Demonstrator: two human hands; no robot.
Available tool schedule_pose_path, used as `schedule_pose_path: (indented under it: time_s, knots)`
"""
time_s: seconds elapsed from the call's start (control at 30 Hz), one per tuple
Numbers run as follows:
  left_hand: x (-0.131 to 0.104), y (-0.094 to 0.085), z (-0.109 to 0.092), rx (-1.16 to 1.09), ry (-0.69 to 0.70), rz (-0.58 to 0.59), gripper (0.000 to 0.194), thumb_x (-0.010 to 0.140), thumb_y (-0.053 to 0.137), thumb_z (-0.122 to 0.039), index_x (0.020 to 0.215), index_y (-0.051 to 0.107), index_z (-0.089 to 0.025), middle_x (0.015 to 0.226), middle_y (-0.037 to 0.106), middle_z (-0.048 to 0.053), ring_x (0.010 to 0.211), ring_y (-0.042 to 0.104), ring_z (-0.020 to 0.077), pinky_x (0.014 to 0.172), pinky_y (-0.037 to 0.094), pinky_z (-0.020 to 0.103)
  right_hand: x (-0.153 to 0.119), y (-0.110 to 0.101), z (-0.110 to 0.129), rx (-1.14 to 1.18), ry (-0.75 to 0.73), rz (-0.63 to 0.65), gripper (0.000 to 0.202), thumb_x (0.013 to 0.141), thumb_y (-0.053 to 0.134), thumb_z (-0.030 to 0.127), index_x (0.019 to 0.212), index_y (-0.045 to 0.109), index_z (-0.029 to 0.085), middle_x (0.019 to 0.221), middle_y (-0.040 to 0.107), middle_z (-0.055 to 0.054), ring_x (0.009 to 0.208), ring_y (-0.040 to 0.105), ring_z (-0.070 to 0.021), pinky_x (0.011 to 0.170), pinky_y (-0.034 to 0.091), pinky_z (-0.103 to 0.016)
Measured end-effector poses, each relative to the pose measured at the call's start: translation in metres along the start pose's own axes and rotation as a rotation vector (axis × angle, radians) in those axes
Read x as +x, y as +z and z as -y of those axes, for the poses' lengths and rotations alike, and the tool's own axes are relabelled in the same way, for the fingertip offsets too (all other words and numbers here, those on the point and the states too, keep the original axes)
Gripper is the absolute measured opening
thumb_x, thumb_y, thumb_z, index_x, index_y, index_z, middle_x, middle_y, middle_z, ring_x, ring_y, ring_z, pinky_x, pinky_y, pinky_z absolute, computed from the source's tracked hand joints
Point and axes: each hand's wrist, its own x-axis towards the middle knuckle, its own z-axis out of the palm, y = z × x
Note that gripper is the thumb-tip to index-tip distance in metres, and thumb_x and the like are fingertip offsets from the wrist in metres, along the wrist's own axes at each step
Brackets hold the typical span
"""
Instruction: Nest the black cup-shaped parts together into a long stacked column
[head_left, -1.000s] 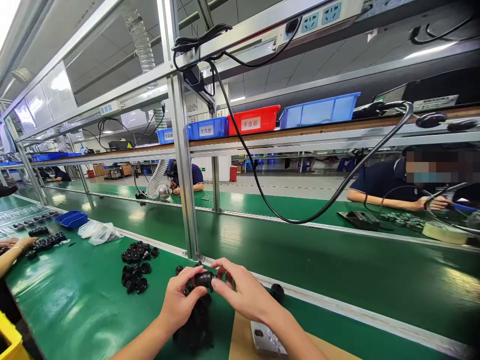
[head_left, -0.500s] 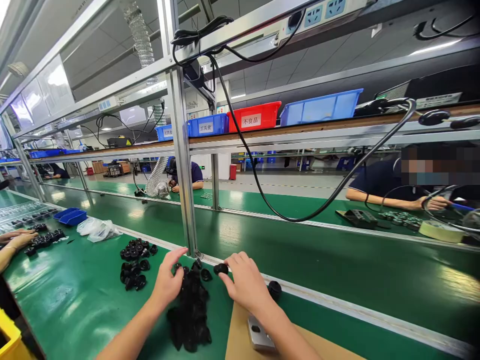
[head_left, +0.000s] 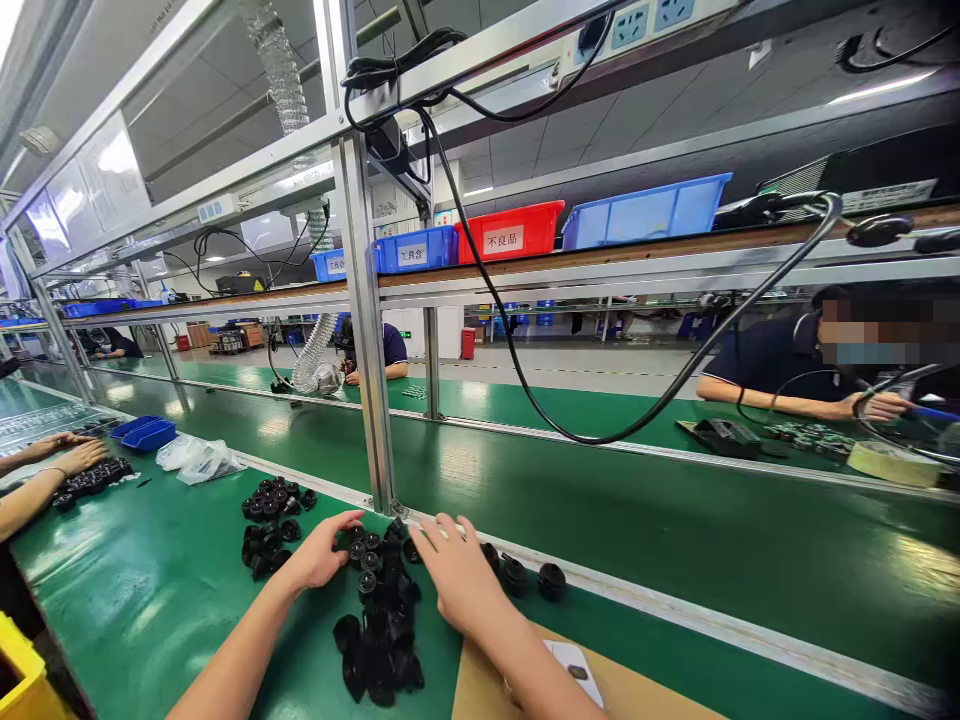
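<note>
A heap of black round plastic parts (head_left: 379, 625) lies on the green bench top between my hands. At the heap's upper left edge, my left hand (head_left: 319, 555) has its thumb and forefinger apart beside several parts. My right hand (head_left: 454, 575) reaches in from the right, palm down with fingers spread, its fingertips beside a black part (head_left: 411, 550). Beyond the right hand, black parts (head_left: 514, 576) stand in a row along the white strip, one partly hidden by the hand. Under my right forearm lies a metal block with a slot (head_left: 576, 672), partly covered.
Another group of black parts (head_left: 274, 500) lies left of my hands. Further left are a plastic bag (head_left: 199, 460), blue trays (head_left: 146, 433) and a co-worker's hands (head_left: 79, 455). Brown board (head_left: 637, 685) lies at front right. A metal post (head_left: 364, 350) rises ahead; a black cable (head_left: 517, 365) hangs down.
My right hand has let go of a black part and moved left to the heap, its fingers spreading. More parts of the row now show behind it. My left hand has shifted slightly left and down.
</note>
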Motion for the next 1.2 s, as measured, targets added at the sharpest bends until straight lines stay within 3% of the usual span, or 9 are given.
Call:
schedule_pose_path:
  time_s: [0.13,0.3,0.43,0.67,0.83,0.93,1.03,1.13,1.2]
  knots:
    - [0.005,-0.003,-0.001,0.020,-0.011,0.022,0.065,0.070,0.069,-0.011,0.134,0.071,-0.020,0.138,0.073,0.014,0.134,0.062,0.0360,0.114,0.045,0.051,0.009,0.009,0.019,0.037,-0.080,0.029,0.074,0.084,0.069,0.016,0.156,0.048,0.019,0.161,0.050,-0.015,0.148,0.039,-0.0400,0.125,0.024,-0.066]
    - [0.006,-0.005,-0.003,-0.002,0.012,0.009,0.037,0.071,0.077,-0.019,0.108,0.078,-0.020,0.118,0.079,0.009,0.118,0.069,0.0354,0.106,0.049,0.048,0.005,-0.003,0.018,0.096,-0.002,0.038,0.023,0.096,0.054,0.013,0.110,0.072,0.017,0.112,0.075,-0.012,0.118,0.065,-0.0315,0.103,0.051,-0.045]
    - [0.007,-0.004,-0.001,-0.081,0.005,-0.047,0.032,0.064,0.083,-0.018,0.095,0.075,-0.020,0.112,0.081,0.009,0.111,0.071,0.0336,0.100,0.052,0.045,-0.003,-0.009,0.012,0.136,0.131,0.078,0.021,0.099,0.053,0.011,0.102,0.074,0.016,0.109,0.075,-0.012,0.105,0.072,-0.0278,0.088,0.055,-0.035]
    - [0.013,-0.004,-0.008,-0.289,0.028,-0.326,0.040,0.066,0.090,-0.040,0.089,0.065,-0.019,0.100,0.079,0.012,0.098,0.074,0.0314,0.090,0.057,0.043,-0.013,-0.025,0.003,0.174,0.309,0.149,0.017,0.094,0.074,0.028,0.106,0.077,0.017,0.113,0.077,-0.013,0.104,0.076,-0.0326,0.086,0.058,-0.037]
    - [0.005,0.021,-0.034,-0.413,0.117,-0.426,0.045,0.075,0.087,-0.048,0.104,0.067,-0.019,0.105,0.076,0.010,0.101,0.072,0.0272,0.095,0.057,0.040,-0.018,-0.043,0.007,0.159,0.354,0.238,0.021,0.088,0.081,0.028,0.099,0.081,0.011,0.107,0.079,-0.022,0.104,0.078,-0.0398,0.086,0.061,-0.043]
    - [-0.007,0.044,-0.052,-0.472,0.164,-0.378,0.043,0.080,0.086,-0.047,0.107,0.068,-0.019,0.104,0.075,0.009,0.099,0.072,0.0253,0.093,0.059,0.038,-0.020,-0.049,0.011,0.160,0.356,0.268,0.018,0.089,0.075,0.019,0.103,0.082,0.009,0.107,0.080,-0.025,0.103,0.078,-0.0406,0.087,0.061,-0.045]
    - [-0.020,0.063,-0.067,-0.507,0.189,-0.296,0.040,0.082,0.087,-0.042,0.110,0.070,-0.019,0.103,0.076,0.009,0.096,0.073,0.0243,0.089,0.061,0.035,-0.020,-0.050,0.013,0.197,0.363,0.286,0.025,0.076,0.087,0.017,0.098,0.083,0.007,0.104,0.080,-0.027,0.100,0.078,-0.0455,0.087,0.062,-0.049]
    - [-0.028,0.072,-0.075,-0.520,0.196,-0.238,0.040,0.082,0.088,-0.038,0.114,0.073,-0.019,0.105,0.078,0.010,0.097,0.073,0.0244,0.089,0.061,0.034,-0.020,-0.049,0.011,0.267,0.365,0.264,0.029,0.061,0.086,0.000,0.089,0.083,0.005,0.101,0.079,-0.031,0.097,0.077,-0.0503,0.087,0.061,-0.055]
    - [-0.030,0.074,-0.078,-0.527,0.200,-0.217,0.040,0.083,0.088,-0.037,0.116,0.074,-0.019,0.109,0.078,0.011,0.100,0.074,0.0254,0.089,0.062,0.034,-0.021,-0.050,0.006,0.345,0.361,0.215,0.025,0.063,0.079,-0.004,0.086,0.082,0.005,0.099,0.078,-0.030,0.098,0.076,-0.0513,0.088,0.059,-0.059]
